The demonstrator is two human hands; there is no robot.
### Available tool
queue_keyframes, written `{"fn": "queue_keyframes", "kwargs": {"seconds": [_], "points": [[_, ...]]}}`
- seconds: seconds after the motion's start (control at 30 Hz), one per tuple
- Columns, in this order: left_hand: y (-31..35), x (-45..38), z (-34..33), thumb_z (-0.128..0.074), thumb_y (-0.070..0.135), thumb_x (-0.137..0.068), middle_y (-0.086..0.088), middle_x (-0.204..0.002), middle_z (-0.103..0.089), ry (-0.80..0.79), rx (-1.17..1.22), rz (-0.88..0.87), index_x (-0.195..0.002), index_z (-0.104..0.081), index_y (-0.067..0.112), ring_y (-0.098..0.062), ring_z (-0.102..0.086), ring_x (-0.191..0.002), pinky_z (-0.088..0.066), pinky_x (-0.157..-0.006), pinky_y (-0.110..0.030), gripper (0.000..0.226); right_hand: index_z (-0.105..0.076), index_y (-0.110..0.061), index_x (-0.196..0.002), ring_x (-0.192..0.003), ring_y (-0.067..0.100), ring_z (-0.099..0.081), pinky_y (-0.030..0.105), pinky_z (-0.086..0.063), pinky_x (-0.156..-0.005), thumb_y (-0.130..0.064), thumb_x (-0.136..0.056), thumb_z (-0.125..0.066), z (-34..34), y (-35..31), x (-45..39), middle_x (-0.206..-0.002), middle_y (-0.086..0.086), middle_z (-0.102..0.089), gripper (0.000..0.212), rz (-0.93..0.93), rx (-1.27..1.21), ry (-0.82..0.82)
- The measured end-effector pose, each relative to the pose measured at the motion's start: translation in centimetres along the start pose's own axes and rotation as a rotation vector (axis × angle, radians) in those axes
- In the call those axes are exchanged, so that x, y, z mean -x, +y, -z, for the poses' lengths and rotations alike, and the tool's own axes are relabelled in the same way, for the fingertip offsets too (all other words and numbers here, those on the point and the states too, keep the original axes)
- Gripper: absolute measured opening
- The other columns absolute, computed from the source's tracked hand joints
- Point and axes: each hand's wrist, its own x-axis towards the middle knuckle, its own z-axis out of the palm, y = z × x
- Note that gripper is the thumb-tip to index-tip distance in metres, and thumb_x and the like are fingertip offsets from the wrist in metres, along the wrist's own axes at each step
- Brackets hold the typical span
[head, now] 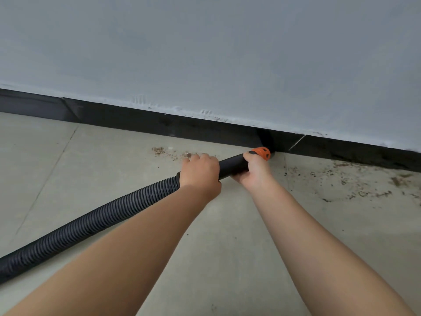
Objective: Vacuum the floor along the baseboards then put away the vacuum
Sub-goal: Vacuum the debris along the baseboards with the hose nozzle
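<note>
Head view: left hand (200, 172) and right hand (255, 169) grip the vacuum hose (91, 222), pointing up-right at the baseboard (159, 124).

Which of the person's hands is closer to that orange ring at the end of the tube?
The right hand. It grips the black tube right beside the orange ring, touching it. The left hand grips farther back, where the ribbed hose joins.
</note>
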Motion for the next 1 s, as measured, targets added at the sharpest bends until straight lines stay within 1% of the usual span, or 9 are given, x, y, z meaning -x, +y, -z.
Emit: {"fn": "queue_keyframes", "kwargs": {"seconds": [0.13, 0.33, 0.4, 0.47, 0.5, 0.57, 0.7, 0.87, 1.0], "points": [[3.4, -1.0, -0.3, -0.051, 0.025, -0.088, -0.007, -0.112, -0.054, 0.022, 0.017, -0.047, -0.116, -0.050, 0.011, -0.025, -0.050, -0.105, -0.036, -0.087, -0.032, 0.031, -0.037, -0.006, -0.133, -0.117, 0.038, -0.050, 0.050, -0.045, -0.086, -0.005, -0.092, -0.053, 2.4, -2.2, -0.2, -0.122, 0.018, -0.049, 0.043, 0.036, -0.013, 0.044], [3.2, -0.8, 0.3, -0.050, 0.025, -0.087, -0.007, -0.108, -0.054, 0.058, 0.032, -0.081, -0.111, -0.051, 0.011, -0.026, -0.051, -0.101, -0.035, -0.082, -0.031, 0.027, -0.040, -0.008, -0.126, -0.112, 0.034, -0.052, 0.041, -0.050, -0.076, -0.007, -0.092, -0.049, 1.5, -2.3, -0.2, -0.129, 0.014, -0.048, 0.036, 0.082, 0.133, 0.109], [1.0, -0.1, 0.7, -0.050, 0.026, -0.086, -0.005, -0.105, -0.054, 0.073, 0.041, -0.063, -0.107, -0.051, 0.013, -0.025, -0.051, -0.098, -0.035, -0.079, -0.030, 0.025, -0.042, -0.005, -0.127, -0.108, 0.032, -0.054, 0.039, -0.050, -0.077, -0.008, -0.092, -0.048, -0.2, -0.8, 0.0, -0.119, 0.014, -0.049, 0.036, 0.123, 0.225, 0.088], [-2.1, 1.0, 1.2, -0.050, 0.028, -0.085, -0.004, -0.104, -0.055, 0.089, 0.037, -0.025, -0.106, -0.052, 0.014, -0.023, -0.052, -0.097, -0.034, -0.078, -0.028, 0.025, -0.045, -0.002, -0.108, -0.106, 0.032, -0.054, 0.044, -0.049, -0.090, -0.011, -0.092, -0.052, -2.6, 0.9, 1.4, -0.103, 0.013, -0.048, 0.020, 0.060, 0.255, 0.072], [-4.0, 1.6, 1.5, -0.050, 0.029, -0.085, -0.003, -0.104, -0.055, 0.098, 0.033, 0.002, -0.108, -0.052, 0.014, -0.023, -0.052, -0.097, -0.034, -0.078, -0.028, 0.027, -0.045, -0.005, -0.106, -0.104, 0.032, -0.054, 0.046, -0.049, -0.090, -0.013, -0.093, -0.052, -4.1, 1.9, 2.4, -0.100, 0.012, -0.047, 0.017, 0.042, 0.250, 0.043], [-8.3, 3.3, 2.0, -0.050, 0.030, -0.085, -0.002, -0.107, -0.056, 0.122, 0.027, 0.072, -0.112, -0.052, 0.015, -0.023, -0.052, -0.099, -0.034, -0.078, -0.028, 0.031, -0.045, -0.007, -0.119, -0.103, 0.032, -0.054, 0.046, -0.051, -0.087, -0.016, -0.095, -0.051, -7.4, 4.4, 4.2, -0.101, 0.011, -0.046, 0.027, 0.022, 0.246, -0.042], [-16.9, 7.6, 3.0, -0.053, 0.030, -0.082, -0.001, -0.101, -0.056, 0.151, 0.016, 0.251, -0.104, -0.054, 0.015, -0.023, -0.051, -0.094, -0.028, -0.071, -0.025, 0.027, -0.040, -0.004, -0.131, -0.101, 0.031, -0.052, 0.048, -0.050, -0.090, -0.020, -0.095, -0.052, -13.8, 10.9, 8.0, -0.113, 0.013, -0.051, 0.041, 0.012, 0.360, -0.196], [-25.7, 13.6, 3.0, -0.053, 0.030, -0.082, -0.001, -0.101, -0.052, 0.022, -0.079, 0.559, -0.094, -0.044, 0.017, -0.023, -0.048, -0.098, -0.030, -0.075, -0.027, 0.020, -0.038, -0.005, -0.134, -0.114, 0.035, -0.051, 0.047, -0.052, -0.086, -0.020, -0.095, -0.053, -20.5, 19.7, 12.6, -0.127, 0.015, -0.050, 0.044, -0.132, 0.497, -0.369], [-31.2, 18.3, 1.8, -0.053, 0.030, -0.083, -0.002, -0.100, -0.052, -0.024, -0.092, 0.769, -0.097, -0.046, 0.014, -0.025, -0.047, -0.098, -0.030, -0.075, -0.028, 0.023, -0.035, -0.007, -0.136, -0.115, 0.031, -0.052, 0.043, -0.053, -0.085, -0.021, -0.095, -0.051, -23.9, 26.8, 15.2, -0.129, 0.013, -0.050, 0.047, -0.205, 0.590, -0.520]]}}
